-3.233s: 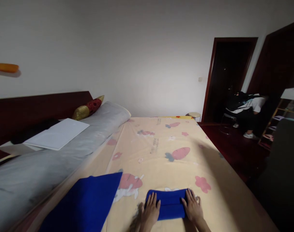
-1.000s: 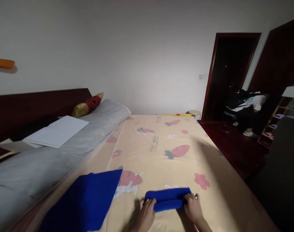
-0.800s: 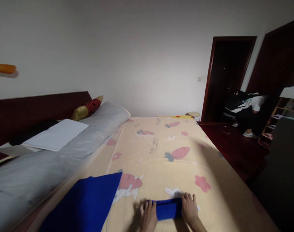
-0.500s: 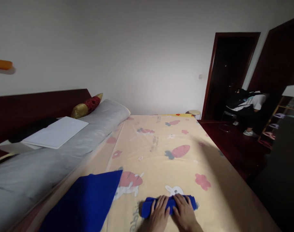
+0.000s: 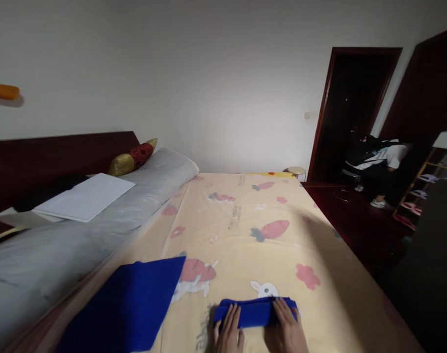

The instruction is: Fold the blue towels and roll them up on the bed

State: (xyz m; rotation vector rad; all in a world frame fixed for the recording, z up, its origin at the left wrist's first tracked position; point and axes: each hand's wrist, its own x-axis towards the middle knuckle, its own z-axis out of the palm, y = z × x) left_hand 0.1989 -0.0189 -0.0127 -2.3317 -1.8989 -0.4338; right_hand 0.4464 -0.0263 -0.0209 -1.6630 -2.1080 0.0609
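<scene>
A small folded blue cloth (image 5: pixel 254 311) lies on the yellow printed bedsheet (image 5: pixel 252 230) near the bottom edge of the view. My left hand (image 5: pixel 228 331) rests flat on its left part with the fingers stretched out. Over the cloth's right part lies my right hand (image 5: pixel 285 328), fingers also extended and pressing down. A larger blue cloth (image 5: pixel 127 306) is spread flat on the bed to the left, apart from both hands.
A long grey bolster (image 5: pixel 83 230) runs along the dark headboard, with a white board (image 5: pixel 85 196) and a gold-and-red cushion (image 5: pixel 133 157) on it. Another person (image 5: pixel 376 164) bends over by a dark doorway at the right. A small stool (image 5: pixel 296 171) stands past the bed.
The blue cloth has gone from a wider fold to a narrow strip. My hands moved from its two ends to the middle, then spread apart again on top of it.
</scene>
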